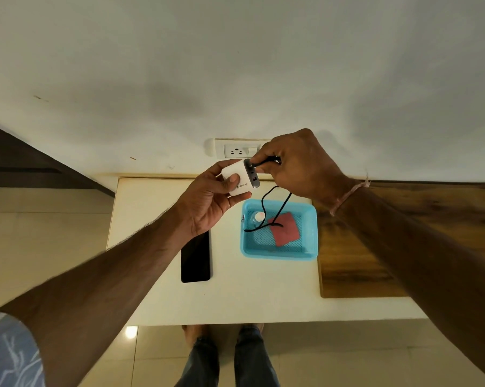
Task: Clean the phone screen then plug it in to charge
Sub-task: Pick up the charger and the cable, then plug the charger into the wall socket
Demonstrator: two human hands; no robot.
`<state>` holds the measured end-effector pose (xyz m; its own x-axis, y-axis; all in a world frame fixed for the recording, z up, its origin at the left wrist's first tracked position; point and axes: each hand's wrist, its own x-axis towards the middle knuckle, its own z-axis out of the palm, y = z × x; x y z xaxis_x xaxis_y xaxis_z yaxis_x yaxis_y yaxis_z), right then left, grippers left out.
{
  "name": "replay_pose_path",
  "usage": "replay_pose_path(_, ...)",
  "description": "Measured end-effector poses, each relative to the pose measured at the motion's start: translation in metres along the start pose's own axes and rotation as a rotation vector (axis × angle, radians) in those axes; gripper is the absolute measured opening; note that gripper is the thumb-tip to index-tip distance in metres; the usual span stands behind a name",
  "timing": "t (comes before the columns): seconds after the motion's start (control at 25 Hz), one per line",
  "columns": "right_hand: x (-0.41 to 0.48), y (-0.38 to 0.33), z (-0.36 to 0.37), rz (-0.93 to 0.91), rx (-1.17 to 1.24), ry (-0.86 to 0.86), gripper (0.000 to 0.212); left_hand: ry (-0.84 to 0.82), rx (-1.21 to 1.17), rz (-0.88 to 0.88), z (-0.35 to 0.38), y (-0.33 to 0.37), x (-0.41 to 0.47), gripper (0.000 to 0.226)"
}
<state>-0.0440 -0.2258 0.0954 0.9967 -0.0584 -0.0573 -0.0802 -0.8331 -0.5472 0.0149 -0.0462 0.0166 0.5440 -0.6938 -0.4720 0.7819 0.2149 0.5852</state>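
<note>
My left hand holds a white charger adapter up above the table, its grey port face turned to the right. My right hand pinches the black cable plug at the adapter's top port. The cable hangs down in a loop into the blue basket. A black phone lies flat, screen dark, on the cream table, partly under my left wrist. In the basket lie a red cloth and a small clear bottle with a white cap.
A white wall socket with a switch sits on the wall just behind my hands. A wooden board adjoins the table on the right. Tiled floor and my feet show below the table's front edge.
</note>
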Motion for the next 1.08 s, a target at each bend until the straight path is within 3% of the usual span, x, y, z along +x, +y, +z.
replay_pose_path(0.36, -0.006, -0.003, 0.012, 0.072, 0.002, -0.012, 0.013, 0.069, 0.105, 0.01, -0.003, 0.0, -0.002, 0.043)
replay_pose_path(0.52, -0.009, -0.002, 0.02, 0.124, 0.074, 0.03, 0.012, 0.089, 0.143, 0.001, -0.002, 0.007, -0.005, 0.054)
replay_pose_path(0.72, -0.018, -0.007, 0.02, 0.274, 0.321, 0.102, 0.02, 0.045, -0.014, -0.001, -0.003, 0.012, -0.008, 0.045)
replay_pose_path(0.96, -0.051, -0.033, 0.058, 0.653, 0.838, 0.064, 0.016, 0.064, -0.069, -0.052, -0.007, 0.008, -0.008, 0.02)
replay_pose_path(1.08, -0.054, -0.048, 0.09, 0.851, 1.059, 0.12, 0.012, 0.104, 0.014, -0.103, -0.007, 0.0, -0.004, 0.019)
